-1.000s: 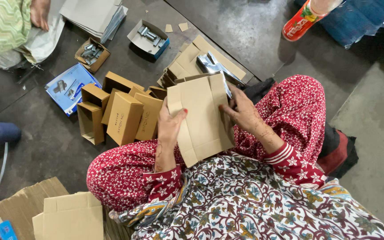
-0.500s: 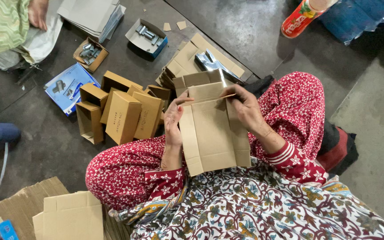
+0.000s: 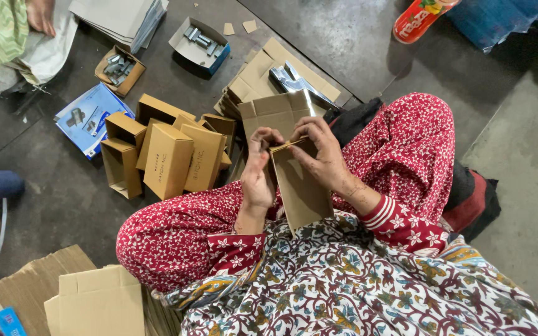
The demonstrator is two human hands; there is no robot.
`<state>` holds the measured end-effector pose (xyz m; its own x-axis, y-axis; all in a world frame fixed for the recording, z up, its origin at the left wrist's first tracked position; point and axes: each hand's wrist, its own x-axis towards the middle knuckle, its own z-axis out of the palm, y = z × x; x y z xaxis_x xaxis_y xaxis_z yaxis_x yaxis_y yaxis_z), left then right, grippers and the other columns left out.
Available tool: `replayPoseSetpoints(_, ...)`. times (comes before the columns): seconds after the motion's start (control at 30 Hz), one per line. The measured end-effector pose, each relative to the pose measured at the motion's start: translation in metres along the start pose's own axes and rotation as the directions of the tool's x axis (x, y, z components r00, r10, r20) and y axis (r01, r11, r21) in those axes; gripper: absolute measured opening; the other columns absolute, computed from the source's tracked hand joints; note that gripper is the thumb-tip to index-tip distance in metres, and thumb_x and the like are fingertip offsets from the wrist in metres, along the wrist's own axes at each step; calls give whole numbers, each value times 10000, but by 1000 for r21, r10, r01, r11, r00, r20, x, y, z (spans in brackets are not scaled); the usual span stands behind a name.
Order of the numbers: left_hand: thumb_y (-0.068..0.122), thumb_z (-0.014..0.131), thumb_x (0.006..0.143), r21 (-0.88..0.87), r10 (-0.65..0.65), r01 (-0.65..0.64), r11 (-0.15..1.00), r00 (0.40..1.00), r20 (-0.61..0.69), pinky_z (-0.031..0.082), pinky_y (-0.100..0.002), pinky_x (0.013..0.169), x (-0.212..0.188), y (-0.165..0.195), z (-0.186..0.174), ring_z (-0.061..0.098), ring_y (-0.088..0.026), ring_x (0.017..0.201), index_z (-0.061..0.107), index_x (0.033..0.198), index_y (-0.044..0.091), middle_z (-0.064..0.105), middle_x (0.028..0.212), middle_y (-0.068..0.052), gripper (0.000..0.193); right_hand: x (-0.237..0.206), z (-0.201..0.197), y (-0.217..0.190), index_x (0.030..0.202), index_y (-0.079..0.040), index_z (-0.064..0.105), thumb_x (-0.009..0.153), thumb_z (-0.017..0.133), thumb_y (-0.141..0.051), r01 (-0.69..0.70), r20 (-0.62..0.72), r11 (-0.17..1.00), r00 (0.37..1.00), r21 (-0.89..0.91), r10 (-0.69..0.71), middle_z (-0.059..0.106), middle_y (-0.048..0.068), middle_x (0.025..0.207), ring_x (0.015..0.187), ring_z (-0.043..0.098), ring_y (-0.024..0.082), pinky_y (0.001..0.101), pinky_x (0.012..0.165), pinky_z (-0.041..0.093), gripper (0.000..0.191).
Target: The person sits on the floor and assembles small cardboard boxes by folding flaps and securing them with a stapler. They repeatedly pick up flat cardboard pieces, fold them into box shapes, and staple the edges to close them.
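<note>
Over the person's lap, the left hand [image 3: 258, 177] and the right hand [image 3: 324, 155] each gripped a side of a half-folded brown cardboard box [image 3: 297, 186] with its top flap raised, while beyond it on the floor stood assembled cartons [image 3: 168, 158], then farther off a stack of flat box blanks [image 3: 263, 71] and an open tray of metal parts [image 3: 199, 40].

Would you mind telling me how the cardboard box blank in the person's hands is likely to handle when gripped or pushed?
The cardboard box blank is probably light: the left hand and right hand hold it up by its top edge with the fingers alone. It looks thin, with folded flaps, so it likely bends along its creases yet stays fairly stiff between them. Its matte surface seems unlikely to slip.
</note>
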<state>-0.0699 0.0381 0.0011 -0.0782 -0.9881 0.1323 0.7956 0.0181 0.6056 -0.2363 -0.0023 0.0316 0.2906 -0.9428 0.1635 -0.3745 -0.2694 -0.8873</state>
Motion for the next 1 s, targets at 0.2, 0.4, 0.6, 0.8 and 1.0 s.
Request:
replayPoseSetpoints(0.2,555,602,956,0,-304,304,953,953,19,414,-374,1195,-1,-4,9,442,-228,1462,342,1588,89,436,1590,-85,828,2,-8,5,1124,-63,583,1005,670,-250,82,52,966,994,244,-98,482,99,1331,1269,545,230,354,1096,479,238)
replayPoseSetpoints(0.4,562,618,976,-103,-196,202,974,978,65,438,-381,1167,1,-2,-7,482,-240,1410,368,1556,61,469,1535,-121,807,21,-13,43,1346,-118,510,1016,563,-332,-44,54,870,998,491,20,496,119,1394,1389,463,288,424,1242,353,397)
replayPoseSetpoints(0.6,567,617,998,-124,-58,64,990,997,54,463,-391,1130,11,9,-25,516,-256,1361,388,1528,46,494,1495,-153,778,53,-32,110,1459,-121,475,886,680,-288,-79,-24,832,997,-549,78,453,169,1480,1411,394,385,539,1189,334,631)
replayPoseSetpoints(0.8,573,616,1020,-138,25,-19,990,999,44,488,-401,1093,15,9,-40,551,-271,1311,409,1500,30,519,1455,-184,753,68,-12,116,1575,-134,320,736,768,-421,-118,135,699,946,-705,296,410,178,1494,1384,374,385,617,1080,327,993)
replayPoseSetpoints(1.0,585,622,990,-93,45,-41,995,998,34,485,-384,1066,12,18,-36,552,-283,1287,425,1445,39,517,1440,-214,738,93,-19,119,1410,-38,519,763,814,-442,-173,89,753,952,-635,294,595,222,1258,1192,549,374,481,1029,468,817)
